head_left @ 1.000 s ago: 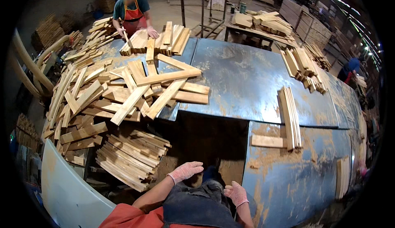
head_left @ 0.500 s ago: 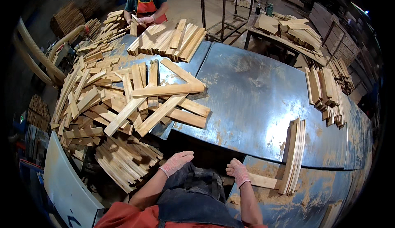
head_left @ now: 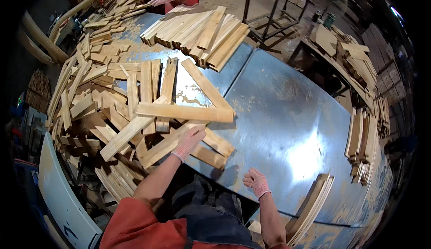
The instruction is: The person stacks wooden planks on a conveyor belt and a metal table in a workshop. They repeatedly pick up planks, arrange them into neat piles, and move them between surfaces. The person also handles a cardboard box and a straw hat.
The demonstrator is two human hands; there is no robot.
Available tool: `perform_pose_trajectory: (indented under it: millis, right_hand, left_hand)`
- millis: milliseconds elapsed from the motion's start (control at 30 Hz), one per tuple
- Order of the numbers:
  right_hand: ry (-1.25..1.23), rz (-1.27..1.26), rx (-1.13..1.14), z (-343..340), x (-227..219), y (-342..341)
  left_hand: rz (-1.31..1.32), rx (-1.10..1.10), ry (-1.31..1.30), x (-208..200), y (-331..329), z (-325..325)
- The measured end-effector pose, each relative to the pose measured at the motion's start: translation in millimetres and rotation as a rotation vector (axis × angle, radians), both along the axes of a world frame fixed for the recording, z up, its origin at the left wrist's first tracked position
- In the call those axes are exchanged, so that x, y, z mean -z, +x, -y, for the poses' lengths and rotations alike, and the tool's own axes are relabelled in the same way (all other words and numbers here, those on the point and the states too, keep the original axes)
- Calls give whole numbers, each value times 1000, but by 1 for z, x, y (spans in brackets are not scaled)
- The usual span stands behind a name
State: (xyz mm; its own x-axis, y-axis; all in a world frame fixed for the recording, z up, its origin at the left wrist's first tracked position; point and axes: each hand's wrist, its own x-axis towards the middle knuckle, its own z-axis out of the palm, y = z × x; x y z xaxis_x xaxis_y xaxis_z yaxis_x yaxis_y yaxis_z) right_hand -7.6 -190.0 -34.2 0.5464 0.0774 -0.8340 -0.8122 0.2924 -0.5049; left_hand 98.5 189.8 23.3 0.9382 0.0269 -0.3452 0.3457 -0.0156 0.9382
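Nearest the wearer, the gloved right hand (head_left: pixel 257 182) hovers open, fingers spread, above the grey metal table (head_left: pixel 287 127), holding nothing. Just beyond, the gloved left hand (head_left: pixel 190 142) lies open and flat on a wooden slat (head_left: pixel 168 144) at the edge of a jumbled slat pile (head_left: pixel 112 105). Farther off, a neat slat stack (head_left: pixel 197 35) sits before another person's gloved hand (head_left: pixel 160 0).

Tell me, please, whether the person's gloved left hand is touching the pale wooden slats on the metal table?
Touching: the head view shows the left hand resting its fingers on a pale wooden slat in the heap.
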Motion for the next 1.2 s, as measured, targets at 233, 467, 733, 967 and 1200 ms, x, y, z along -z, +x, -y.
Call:
perform_pose_trajectory:
  millis: [233, 467, 733, 967, 1200]
  right_hand:
    - [-8, 18, -57, -21, 8, 135]
    - [35, -55, 81, -37, -1, 206]
    - [104, 76, -84, -50, 35, 314]
    - [-102, 202, -46, -90, 64, 399]
    - [-893, 707, -566, -94, 69, 496]
  left_hand:
    - [334, 542, 1395, 53, 244, -21]
    - [395, 960, 1595, 92, 324, -37]
    - [-25, 1046, 1439, -18, 323, -56]
    - [-366, 653, 1119, -7, 395, -118]
    - [-46, -573, 350, 133, 514, -228]
